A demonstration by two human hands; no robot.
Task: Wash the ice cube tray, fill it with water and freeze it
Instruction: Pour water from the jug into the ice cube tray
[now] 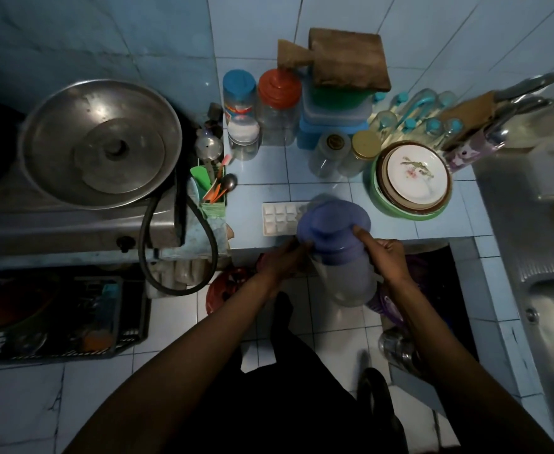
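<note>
White ice cube tray [282, 219] flat on blue tiled counter [328, 191], near front edge, far end hidden behind pitcher lid. Probably parked there level so water can go straight in. Translucent water pitcher [347, 273] with purple lid [333, 224] held off the counter edge, just in front of tray, blurred. Left hand [284, 260] wrapped on pitcher's left side below the lid, likely steadying the body. Right hand [385, 253] curled round the right side at the collar, one finger lying up against lid rim; looks like lid being worked or turned to pour position, can't confirm. Tray cells: water or not, can't tell. Steel sink [550, 309] off to right, well apart. Stacked plates in green basin [413, 181] just right of pitcher lid; tight clearance for pouring.
</note>
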